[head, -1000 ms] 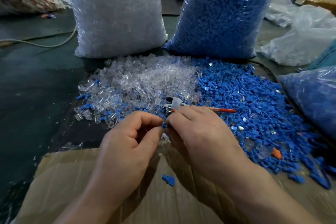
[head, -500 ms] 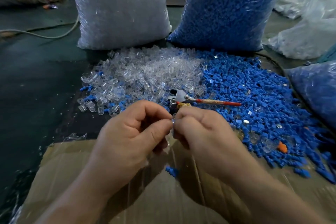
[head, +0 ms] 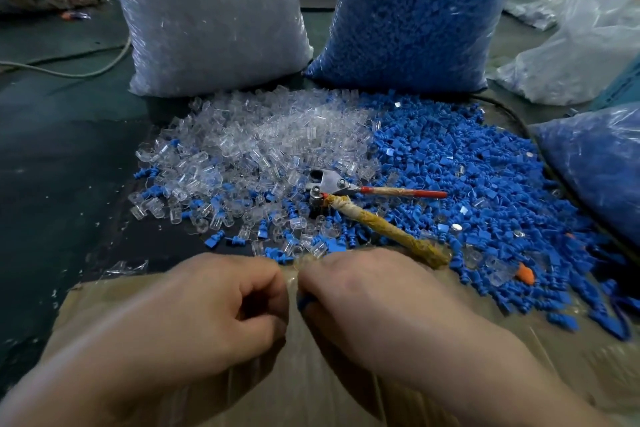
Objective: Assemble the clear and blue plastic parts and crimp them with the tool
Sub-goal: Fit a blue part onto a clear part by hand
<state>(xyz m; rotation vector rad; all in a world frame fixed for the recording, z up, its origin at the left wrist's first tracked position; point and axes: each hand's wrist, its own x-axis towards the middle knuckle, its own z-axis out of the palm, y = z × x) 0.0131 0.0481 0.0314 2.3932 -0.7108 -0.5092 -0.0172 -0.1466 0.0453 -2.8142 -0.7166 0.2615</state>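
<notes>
The left hand (head: pixel 221 315) sits over the cardboard (head: pixel 145 308) with its fingers curled and thumb drawn to the forefinger; what it pinches is hidden, though by the task it is probably a clear piece. Beyond it lies the heap of clear parts (head: pixel 249 149). At the centre the two hands meet knuckle to knuckle; a blue part (head: pixel 302 302) shows in the gap, held in the curled fingers of the right hand (head: pixel 374 305). The step in hand appears to be seating blue into clear; it goes best if the person lines the two pieces up on one axis, pushes straight rather than at a slant, and feels for a full seat before letting go; a tilted insert would likely crimp badly. Further right the crimping tool (head: pixel 341 189) lies untouched on the parts, handles splayed, the tape-wrapped one near the right hand, so the reach for it is short. Rightmost spreads the heap of blue parts (head: pixel 485 177).
</notes>
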